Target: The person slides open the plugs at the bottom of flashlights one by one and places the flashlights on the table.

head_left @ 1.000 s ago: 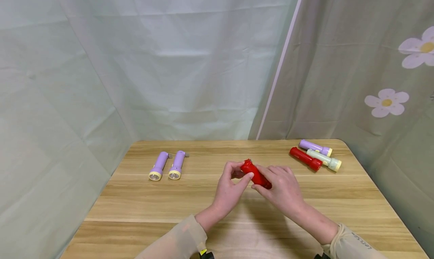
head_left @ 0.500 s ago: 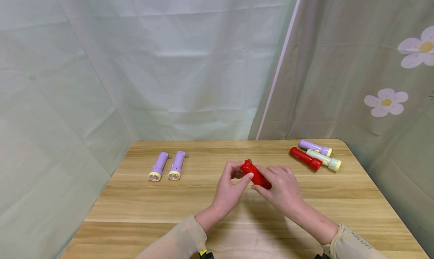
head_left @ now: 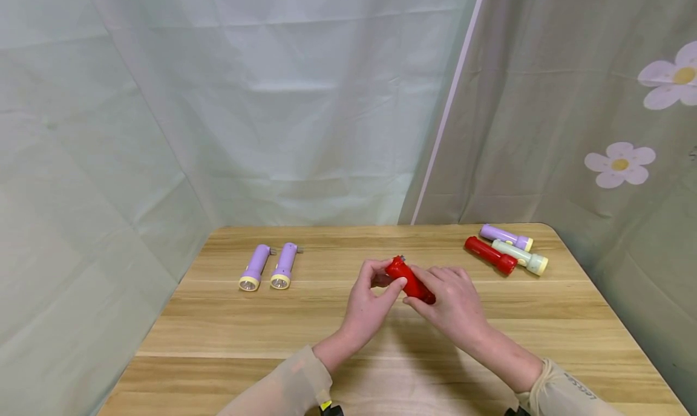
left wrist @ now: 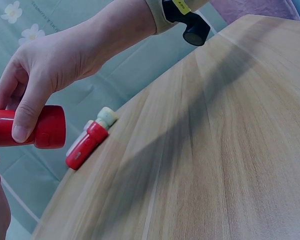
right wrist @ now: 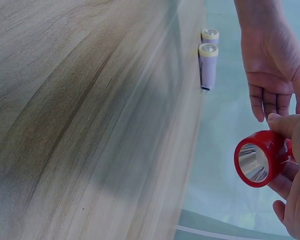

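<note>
A red flashlight [head_left: 415, 286] is held tilted above the table by both hands. My left hand [head_left: 370, 301] pinches its tail end between thumb and fingers, where a small greyish metal bit [head_left: 403, 259] sticks out. My right hand [head_left: 454, 301] grips the head end. In the left wrist view the right thumb [left wrist: 27, 117] lies across the body just behind the wide red head [left wrist: 51, 127]. The reflector [right wrist: 254, 164] shows in the right wrist view, facing away from the left hand [right wrist: 272, 65].
Two purple flashlights [head_left: 284, 266] with prongs out at their tails lie at the table's left. At the back right, a red flashlight [head_left: 490, 256], a pale green one [head_left: 521, 256] and a purple one [head_left: 503, 236] lie close together. Curtains [head_left: 327, 120] hang behind the wooden table [head_left: 245, 331].
Both hands keep their hold on the red flashlight in nearly the same place. The small metal bit at its tail shows slightly differently; the other flashlights have not moved.
</note>
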`<state>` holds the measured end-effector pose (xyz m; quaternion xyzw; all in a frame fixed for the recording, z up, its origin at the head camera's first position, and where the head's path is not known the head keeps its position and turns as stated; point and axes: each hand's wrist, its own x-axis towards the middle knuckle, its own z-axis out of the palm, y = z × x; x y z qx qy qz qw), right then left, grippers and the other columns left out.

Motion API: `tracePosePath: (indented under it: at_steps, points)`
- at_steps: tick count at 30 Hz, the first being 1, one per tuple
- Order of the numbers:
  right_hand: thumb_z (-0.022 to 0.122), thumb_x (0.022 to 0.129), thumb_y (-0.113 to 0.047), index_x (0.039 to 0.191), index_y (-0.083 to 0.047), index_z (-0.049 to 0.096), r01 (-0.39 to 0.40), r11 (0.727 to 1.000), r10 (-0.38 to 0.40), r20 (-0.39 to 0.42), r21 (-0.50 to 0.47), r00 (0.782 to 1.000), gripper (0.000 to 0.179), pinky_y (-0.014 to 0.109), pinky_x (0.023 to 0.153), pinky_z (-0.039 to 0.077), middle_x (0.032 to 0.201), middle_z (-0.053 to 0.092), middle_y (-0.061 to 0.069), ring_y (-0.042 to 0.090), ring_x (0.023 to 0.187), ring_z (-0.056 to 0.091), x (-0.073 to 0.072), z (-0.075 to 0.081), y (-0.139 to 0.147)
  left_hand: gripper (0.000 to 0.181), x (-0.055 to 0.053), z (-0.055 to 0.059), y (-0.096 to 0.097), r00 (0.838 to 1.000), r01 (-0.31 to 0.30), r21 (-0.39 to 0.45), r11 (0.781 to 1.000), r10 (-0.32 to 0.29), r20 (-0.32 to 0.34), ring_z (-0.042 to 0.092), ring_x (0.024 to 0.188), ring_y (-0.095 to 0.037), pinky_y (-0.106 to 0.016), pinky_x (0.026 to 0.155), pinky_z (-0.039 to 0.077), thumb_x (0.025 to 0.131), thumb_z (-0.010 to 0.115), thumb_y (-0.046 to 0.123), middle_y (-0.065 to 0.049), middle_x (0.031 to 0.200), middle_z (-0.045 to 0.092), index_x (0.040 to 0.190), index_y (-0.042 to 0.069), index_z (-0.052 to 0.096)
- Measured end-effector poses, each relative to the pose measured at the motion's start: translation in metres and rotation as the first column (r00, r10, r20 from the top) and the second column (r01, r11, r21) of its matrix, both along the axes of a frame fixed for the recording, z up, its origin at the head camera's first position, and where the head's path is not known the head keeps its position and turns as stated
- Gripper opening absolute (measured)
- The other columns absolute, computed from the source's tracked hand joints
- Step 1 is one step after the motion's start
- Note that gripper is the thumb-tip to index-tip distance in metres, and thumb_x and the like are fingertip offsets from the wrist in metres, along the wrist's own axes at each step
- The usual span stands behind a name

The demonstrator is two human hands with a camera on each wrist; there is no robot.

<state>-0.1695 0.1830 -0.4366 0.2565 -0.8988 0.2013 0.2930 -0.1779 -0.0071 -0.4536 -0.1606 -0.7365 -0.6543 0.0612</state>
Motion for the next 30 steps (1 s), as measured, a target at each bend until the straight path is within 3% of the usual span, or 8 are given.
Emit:
tracePosePath:
  at_steps: [30]
  points:
    - [0.095, 0.072, -0.034, 0.124, -0.009, 0.074, 0.004, 1.000, -0.004, 0.015, 0.007, 1.000, 0.062, 0.042, 0.084, 0.046, 0.095, 0.074, 0.003, 0.019, 0.083, 0.066, 0.0013, -0.0002, -0.0003, 0.040, -0.0003, -0.0008, -0.0012, 1.000, 0.021, -0.004, 1.000, -0.021, 0.011, 0.058, 0.108, -0.019, -0.038, 0.083, 0.056, 0.098, 0.071, 0.034, 0.009, 0.119, 0.062, 0.133, 0.030, 0.053]
